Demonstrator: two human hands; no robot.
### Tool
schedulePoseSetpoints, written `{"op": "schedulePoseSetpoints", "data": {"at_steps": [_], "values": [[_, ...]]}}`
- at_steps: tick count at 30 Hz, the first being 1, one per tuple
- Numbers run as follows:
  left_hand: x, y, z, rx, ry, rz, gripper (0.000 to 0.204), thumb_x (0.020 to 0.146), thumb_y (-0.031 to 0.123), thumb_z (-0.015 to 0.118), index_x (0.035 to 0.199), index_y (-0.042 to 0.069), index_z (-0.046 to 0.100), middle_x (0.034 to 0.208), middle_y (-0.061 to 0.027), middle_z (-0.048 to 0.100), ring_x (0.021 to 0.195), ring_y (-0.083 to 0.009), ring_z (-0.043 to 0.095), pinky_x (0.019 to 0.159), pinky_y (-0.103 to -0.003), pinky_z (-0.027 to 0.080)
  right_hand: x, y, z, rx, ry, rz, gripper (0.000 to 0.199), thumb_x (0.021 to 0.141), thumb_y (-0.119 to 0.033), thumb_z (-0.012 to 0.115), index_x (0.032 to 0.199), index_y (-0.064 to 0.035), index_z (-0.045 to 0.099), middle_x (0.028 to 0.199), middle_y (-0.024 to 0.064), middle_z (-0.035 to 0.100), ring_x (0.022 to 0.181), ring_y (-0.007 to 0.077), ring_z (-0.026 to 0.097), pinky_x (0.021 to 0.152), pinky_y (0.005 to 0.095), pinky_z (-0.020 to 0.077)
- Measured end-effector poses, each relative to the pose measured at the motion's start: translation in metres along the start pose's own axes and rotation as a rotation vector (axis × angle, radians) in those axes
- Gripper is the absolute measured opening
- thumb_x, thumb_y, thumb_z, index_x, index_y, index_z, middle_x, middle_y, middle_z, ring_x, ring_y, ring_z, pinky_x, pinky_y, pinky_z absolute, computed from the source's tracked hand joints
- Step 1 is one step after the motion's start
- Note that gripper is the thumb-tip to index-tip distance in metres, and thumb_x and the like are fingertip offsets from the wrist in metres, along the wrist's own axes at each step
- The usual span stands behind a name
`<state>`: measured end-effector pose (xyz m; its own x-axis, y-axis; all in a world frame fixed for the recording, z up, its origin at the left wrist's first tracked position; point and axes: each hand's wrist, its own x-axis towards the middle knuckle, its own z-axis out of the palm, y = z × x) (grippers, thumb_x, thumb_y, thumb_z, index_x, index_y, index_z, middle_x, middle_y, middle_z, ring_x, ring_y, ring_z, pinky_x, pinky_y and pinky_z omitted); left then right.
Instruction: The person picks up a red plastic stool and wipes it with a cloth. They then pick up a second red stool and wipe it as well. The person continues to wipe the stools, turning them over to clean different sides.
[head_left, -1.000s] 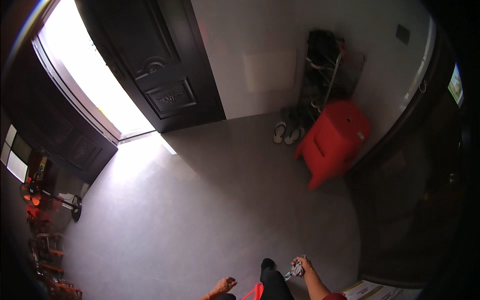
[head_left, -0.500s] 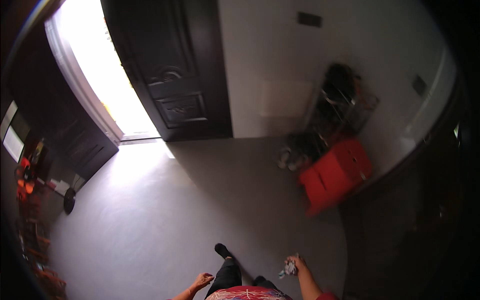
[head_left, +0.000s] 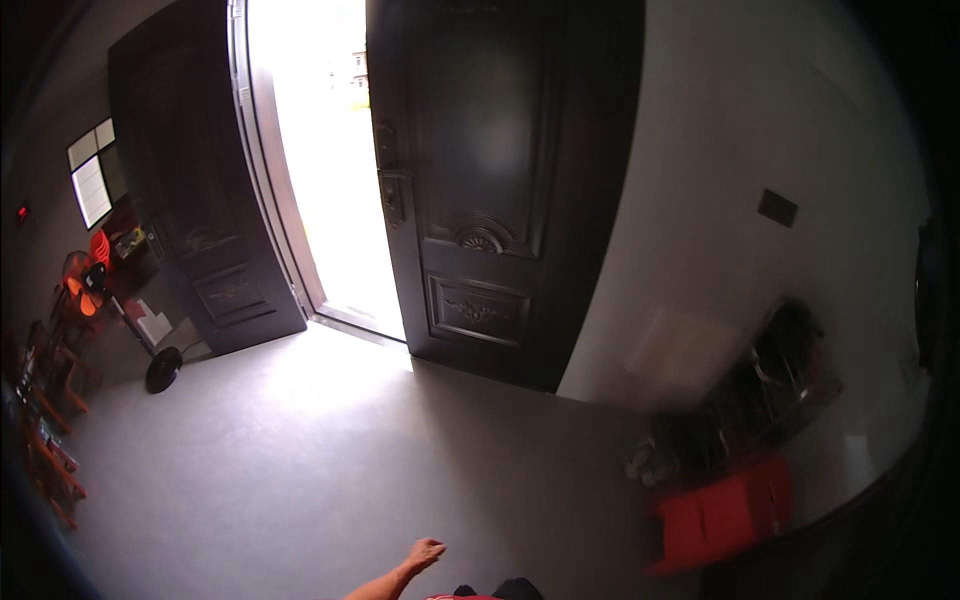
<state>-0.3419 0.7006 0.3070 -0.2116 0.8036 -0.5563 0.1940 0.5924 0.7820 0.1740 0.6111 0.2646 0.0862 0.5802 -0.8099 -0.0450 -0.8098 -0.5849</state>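
Note:
My left hand (head_left: 425, 552) hangs out in front of my body, low in the view, over the grey floor (head_left: 300, 480). Its fingers are loosely bent and nothing shows in them, so it looks open and touches nothing. My right hand is outside the picture, so the crumpled pale cloth seen in it earlier is hidden too. At the lower edge a bit of my red top and dark legwear shows.
A dark panelled double door (head_left: 490, 200) stands partly open onto bright daylight, its other leaf (head_left: 190, 200) swung inward. An orange fan (head_left: 85, 285) and wooden chairs line the left. At right are a blurred red stool-like piece (head_left: 720, 515) and a dark rack (head_left: 775, 360) with shoes.
My view has tilted up and turned left, so the doors show larger and further right. My right hand with the crumpled cloth has left the picture. My left hand remains low in front.

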Motion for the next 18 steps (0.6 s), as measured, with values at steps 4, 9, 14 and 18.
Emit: {"op": "schedulePoseSetpoints", "data": {"at_steps": [4, 9, 14, 18], "values": [[0.032, 0.118, -0.007, -0.261, -0.253, -0.058, 0.041, 0.083, 0.035, 0.060, 0.112, 0.006, 0.057, 0.089, -0.0024, 0.062, 0.076, -0.0118, 0.058, 0.056, -0.024, 0.043, 0.052, -0.095, 0.069, -0.032, -0.017, -0.003, 0.046, 0.090, -0.045, 0.037, 0.057, -0.0135, 0.043, 0.049, 0.0004, 0.038, 0.042, 0.0148, 0.037, 0.039, 0.0313, 0.0320], [0.107, 0.159, -0.054, -0.343, -0.171, -0.114, 0.038, 0.083, 0.035, 0.059, 0.110, 0.008, 0.056, 0.090, -0.0023, 0.061, 0.073, -0.0129, 0.058, 0.054, -0.025, 0.043, 0.114, -0.192, 0.134, -0.068, -0.030, -0.033, 0.038, 0.087, -0.040, 0.044, 0.062, -0.0111, 0.049, 0.052, 0.0020, 0.044, 0.044, 0.0151, 0.042, 0.040, 0.0313, 0.0352], [0.192, 0.194, -0.141, -0.383, 0.021, -0.158, 0.030, 0.081, 0.038, 0.059, 0.096, 0.012, 0.058, 0.090, -0.0039, 0.061, 0.076, -0.0175, 0.059, 0.059, -0.034, 0.046, 0.163, -0.284, 0.192, -0.093, 0.002, -0.091, 0.032, 0.084, -0.036, 0.051, 0.067, -0.0088, 0.055, 0.056, 0.0035, 0.050, 0.046, 0.0154, 0.047, 0.041, 0.0312, 0.0384], [0.252, 0.298, -0.222, -0.398, 0.092, 0.005, 0.032, 0.080, 0.041, 0.059, 0.094, 0.011, 0.058, 0.086, -0.0032, 0.061, 0.073, -0.0177, 0.059, 0.058, -0.034, 0.046, 0.188, -0.326, 0.219, -0.092, 0.086, -0.117, 0.027, 0.081, -0.032, 0.057, 0.071, -0.0069, 0.060, 0.058, 0.0047, 0.054, 0.047, 0.0157, 0.050, 0.042, 0.0312, 0.0409]]}}
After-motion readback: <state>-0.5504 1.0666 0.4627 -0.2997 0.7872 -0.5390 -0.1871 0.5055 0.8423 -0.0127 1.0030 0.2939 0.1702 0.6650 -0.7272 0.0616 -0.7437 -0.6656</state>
